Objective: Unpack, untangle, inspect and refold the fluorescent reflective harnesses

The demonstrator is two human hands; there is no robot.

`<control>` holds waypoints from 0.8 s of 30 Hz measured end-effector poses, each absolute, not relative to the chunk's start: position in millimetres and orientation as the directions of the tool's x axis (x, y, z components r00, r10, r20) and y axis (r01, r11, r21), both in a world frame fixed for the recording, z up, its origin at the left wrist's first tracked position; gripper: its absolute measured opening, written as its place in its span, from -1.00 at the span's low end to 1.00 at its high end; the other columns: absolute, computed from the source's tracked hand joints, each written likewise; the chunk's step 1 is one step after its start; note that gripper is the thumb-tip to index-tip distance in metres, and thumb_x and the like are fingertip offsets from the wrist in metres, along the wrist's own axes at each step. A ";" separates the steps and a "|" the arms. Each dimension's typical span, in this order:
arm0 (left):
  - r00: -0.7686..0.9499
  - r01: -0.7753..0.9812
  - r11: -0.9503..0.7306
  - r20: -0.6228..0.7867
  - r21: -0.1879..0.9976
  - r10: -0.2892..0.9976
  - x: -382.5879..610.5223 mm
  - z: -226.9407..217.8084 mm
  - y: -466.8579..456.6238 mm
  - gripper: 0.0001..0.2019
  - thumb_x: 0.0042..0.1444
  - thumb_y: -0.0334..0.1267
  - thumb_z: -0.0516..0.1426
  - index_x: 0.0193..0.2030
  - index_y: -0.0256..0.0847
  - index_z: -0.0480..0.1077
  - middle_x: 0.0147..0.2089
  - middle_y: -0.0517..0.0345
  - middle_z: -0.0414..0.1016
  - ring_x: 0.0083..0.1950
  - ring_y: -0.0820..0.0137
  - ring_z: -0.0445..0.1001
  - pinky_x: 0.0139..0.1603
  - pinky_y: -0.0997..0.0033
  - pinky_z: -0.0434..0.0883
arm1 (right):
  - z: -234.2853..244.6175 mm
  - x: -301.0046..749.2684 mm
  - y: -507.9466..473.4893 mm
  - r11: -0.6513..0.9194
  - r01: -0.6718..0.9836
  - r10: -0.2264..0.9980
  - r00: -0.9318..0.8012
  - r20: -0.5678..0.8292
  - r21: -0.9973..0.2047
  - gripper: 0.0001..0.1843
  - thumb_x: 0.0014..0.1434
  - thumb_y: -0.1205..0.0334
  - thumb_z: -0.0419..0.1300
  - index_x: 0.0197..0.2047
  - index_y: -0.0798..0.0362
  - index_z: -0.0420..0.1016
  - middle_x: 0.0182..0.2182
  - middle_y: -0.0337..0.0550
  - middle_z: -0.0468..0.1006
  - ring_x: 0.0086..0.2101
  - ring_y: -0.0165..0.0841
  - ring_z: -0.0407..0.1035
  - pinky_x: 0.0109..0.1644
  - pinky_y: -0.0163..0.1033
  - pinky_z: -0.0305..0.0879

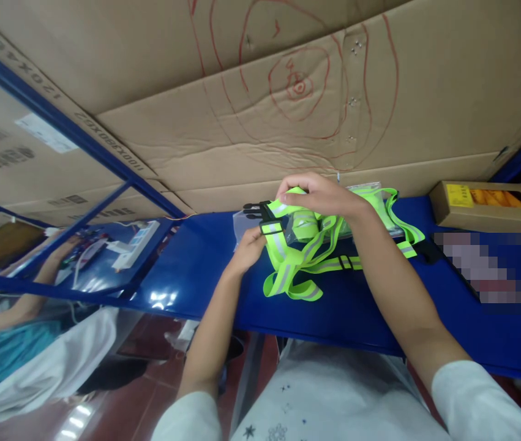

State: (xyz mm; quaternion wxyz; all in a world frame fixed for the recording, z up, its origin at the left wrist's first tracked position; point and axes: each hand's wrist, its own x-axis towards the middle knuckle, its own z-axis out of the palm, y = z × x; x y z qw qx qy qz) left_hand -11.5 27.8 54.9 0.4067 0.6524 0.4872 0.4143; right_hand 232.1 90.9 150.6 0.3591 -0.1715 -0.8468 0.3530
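A neon yellow-green reflective strap (283, 278) with a silver stripe lies looped on the blue table, running up into both hands. My left hand (250, 248) is closed at its end, fingers pinching by a black plastic slider (271, 228). Just above, a black side-release buckle (256, 211) sticks out to the left. My right hand (313, 193) reaches across from the right, its fingers bent over the folded strap beside the buckle. Behind my right wrist lies more of the same strapping in a clear plastic bag (370, 190). The right fingertips are partly hidden.
A blue table (196, 251) stretches below a cardboard wall (196, 135) with red drawn rings. At right are a cardboard box (494, 205) and a flat, blurred-out object (480, 266). Left, past a blue frame post, a co-worker's arm (30, 306) reaches over another table.
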 end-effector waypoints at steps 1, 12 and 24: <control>0.185 0.302 -0.201 0.150 0.932 0.971 -11.8 54.1 27.1 -0.66 0.20 0.00 0.28 -0.11 -0.25 0.65 -0.07 -0.01 0.70 0.01 0.13 0.62 0.12 0.18 0.51 | 149.8 232.5 92.1 0.692 0.047 0.551 -0.680 0.484 -0.721 -0.65 0.31 -0.04 0.18 -0.20 0.09 0.58 -0.20 -0.11 0.63 -0.17 -0.27 0.42 -0.05 -0.20 0.23; 0.187 0.313 -0.260 0.210 0.913 0.960 -12.7 51.0 23.8 -0.59 0.20 0.12 0.29 -0.16 -0.24 0.63 -0.12 0.03 0.68 -0.05 0.15 0.59 0.02 0.21 0.49 | 149.2 234.4 91.8 0.672 0.091 0.572 -0.694 0.437 -0.735 -0.64 0.31 -0.02 0.16 -0.17 0.11 0.59 -0.18 -0.10 0.64 -0.17 -0.27 0.43 -0.07 -0.21 0.23; -0.152 0.356 -0.417 0.493 0.836 0.857 6.5 57.2 8.6 -0.70 0.27 -0.03 0.27 0.02 -0.15 0.47 0.08 0.01 0.54 0.09 0.25 0.51 0.13 0.30 0.42 | 144.3 227.3 96.8 0.708 0.090 0.591 -0.618 0.519 -0.700 -0.69 0.31 0.04 0.17 -0.20 0.11 0.60 -0.20 -0.10 0.66 -0.15 -0.26 0.46 -0.03 -0.19 0.25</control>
